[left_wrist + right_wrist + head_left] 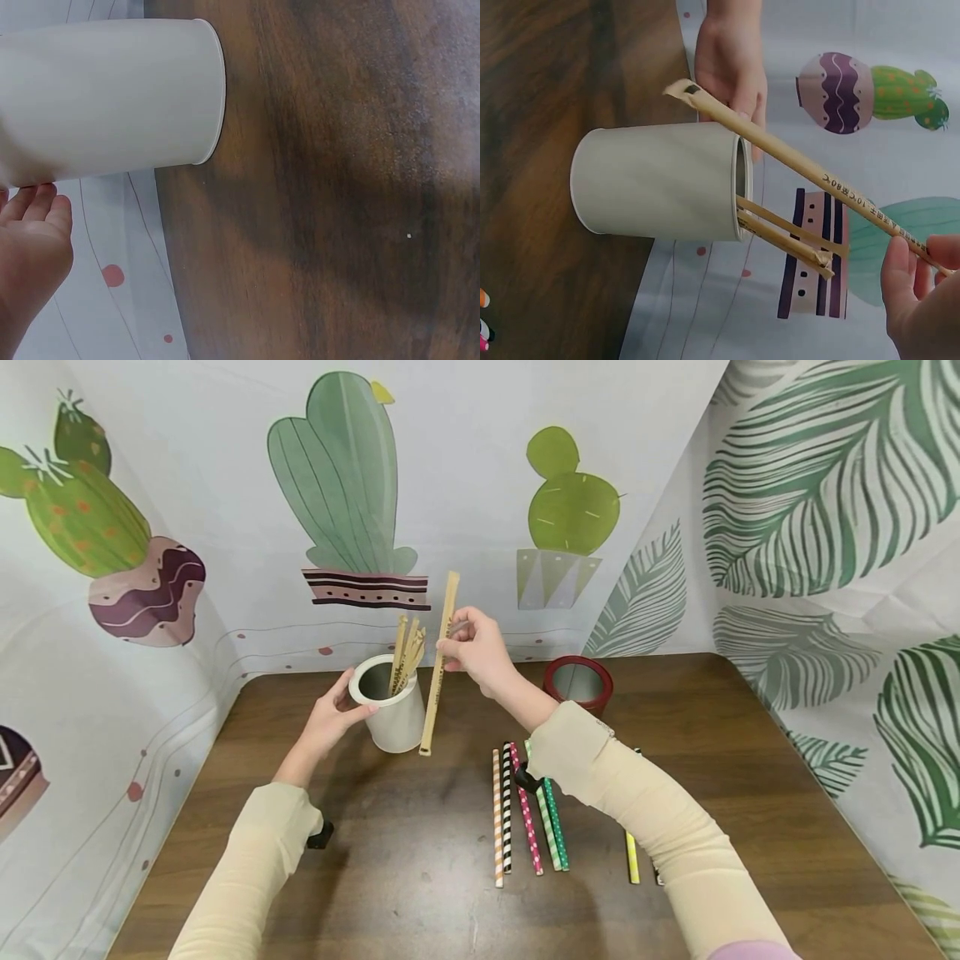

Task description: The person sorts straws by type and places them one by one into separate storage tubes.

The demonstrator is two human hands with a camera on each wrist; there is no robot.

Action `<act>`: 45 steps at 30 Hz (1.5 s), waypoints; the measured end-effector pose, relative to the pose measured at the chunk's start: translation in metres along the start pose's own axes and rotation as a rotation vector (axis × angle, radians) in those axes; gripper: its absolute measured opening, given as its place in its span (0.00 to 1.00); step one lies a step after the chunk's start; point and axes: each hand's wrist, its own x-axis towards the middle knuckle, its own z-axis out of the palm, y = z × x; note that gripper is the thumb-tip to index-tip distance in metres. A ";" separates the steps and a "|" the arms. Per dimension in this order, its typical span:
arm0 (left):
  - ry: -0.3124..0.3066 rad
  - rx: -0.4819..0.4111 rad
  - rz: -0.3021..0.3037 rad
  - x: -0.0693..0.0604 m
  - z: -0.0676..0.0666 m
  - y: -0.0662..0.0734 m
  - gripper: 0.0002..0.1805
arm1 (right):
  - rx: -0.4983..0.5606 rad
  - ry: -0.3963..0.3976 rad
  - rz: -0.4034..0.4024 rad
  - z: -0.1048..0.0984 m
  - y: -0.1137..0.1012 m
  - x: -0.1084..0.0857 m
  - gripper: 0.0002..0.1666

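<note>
A white can point(396, 720) stands near the table's back edge with several paper-wrapped straws point(406, 662) leaning inside it. The left hand point(327, 720) grips the can's rim and side from the left; its curled fingers point(37, 206) show against the can point(112, 97) in the left wrist view. To the right of the can, the right hand point(480, 652) pinches one long wrapped straw point(438, 681) between thumb and fingers. That straw point(780, 152) is outside the can, tilted, its lower end lower than the rim in the head view. Printed text shows on its wrapper.
A red-rimmed can point(577, 683) stands at the back, behind the right forearm. Several patterned straws point(527, 818) lie at the table's middle right, partly under the right sleeve. A yellow straw point(632, 857) lies farther right. A cactus-print cloth point(465, 485) hangs behind the table.
</note>
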 end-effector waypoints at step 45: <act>0.003 -0.051 0.026 0.003 -0.001 -0.008 0.47 | -0.043 0.255 -0.120 0.029 0.037 0.041 0.07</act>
